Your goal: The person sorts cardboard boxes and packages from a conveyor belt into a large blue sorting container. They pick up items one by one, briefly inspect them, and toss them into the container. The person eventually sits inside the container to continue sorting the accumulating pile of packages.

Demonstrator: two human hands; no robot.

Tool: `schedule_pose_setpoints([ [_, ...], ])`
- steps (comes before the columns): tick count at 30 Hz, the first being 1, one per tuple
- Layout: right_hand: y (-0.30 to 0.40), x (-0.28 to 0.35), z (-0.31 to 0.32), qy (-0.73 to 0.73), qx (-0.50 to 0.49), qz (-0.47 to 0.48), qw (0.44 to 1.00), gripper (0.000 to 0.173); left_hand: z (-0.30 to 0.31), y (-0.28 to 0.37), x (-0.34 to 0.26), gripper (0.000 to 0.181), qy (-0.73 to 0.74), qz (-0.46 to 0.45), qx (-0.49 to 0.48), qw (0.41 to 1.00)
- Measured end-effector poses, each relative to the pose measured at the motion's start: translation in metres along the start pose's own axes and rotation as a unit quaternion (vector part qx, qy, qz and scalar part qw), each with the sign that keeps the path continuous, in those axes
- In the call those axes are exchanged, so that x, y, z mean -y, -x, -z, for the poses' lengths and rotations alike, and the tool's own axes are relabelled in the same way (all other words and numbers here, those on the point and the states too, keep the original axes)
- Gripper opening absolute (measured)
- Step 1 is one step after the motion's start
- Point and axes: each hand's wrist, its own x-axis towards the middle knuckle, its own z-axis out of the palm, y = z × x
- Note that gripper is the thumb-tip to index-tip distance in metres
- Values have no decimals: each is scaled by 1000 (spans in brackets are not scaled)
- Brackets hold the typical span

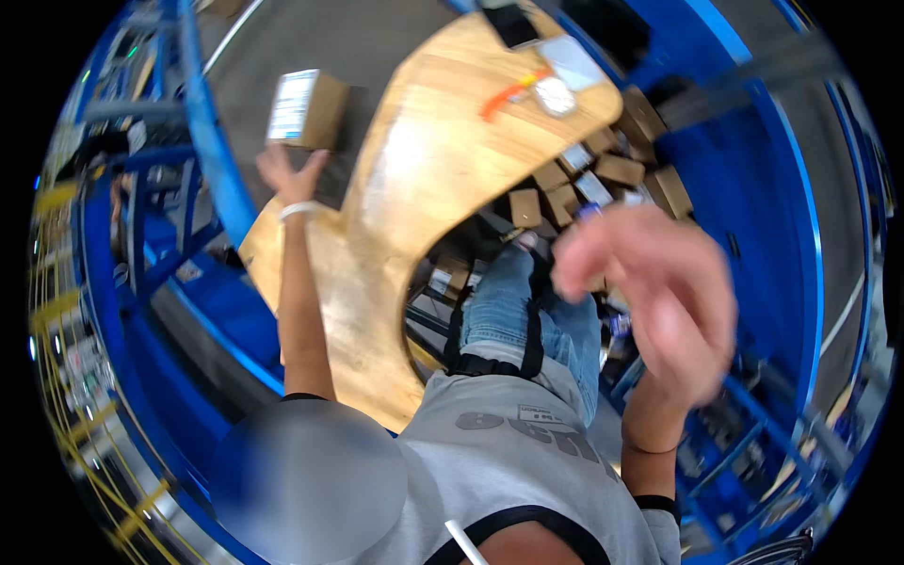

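Observation:
My left hand [291,173] reaches out over the dark belt-like surface, fingers spread, its fingertips at the near edge of a cardboard box [328,111]. The box has a white label with writing on one face. Whether the fingers touch it cannot be told. Raised at the right, close to the camera, is my right hand [653,296], blurred, with its fingers curled and nothing visible in them. A curved wooden table [431,141] stretches before me, between the box and my legs.
On the table's far end lie an orange and yellow tool or strap [512,95], a clear wrapped item [554,96], a pale sheet [572,62] and a black flat object [510,25]. Many cardboard boxes [619,170] are piled below the table beside a blue wall [748,212]. A blue rail [212,141] borders the dark surface.

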Motion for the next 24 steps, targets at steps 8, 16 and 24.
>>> schedule_pose_setpoints([
  [8,96,77,88,31,78,94,992,34,3,32,-312,48,407,-22,67,911],
  [16,211,92,205,-18,-512,200,835,33,-54,248,-462,34,454,128,545,693],
  [24,459,-211,356,-175,-685,-281,649,56,-243,300,-465,38,221,29,711,667],
])
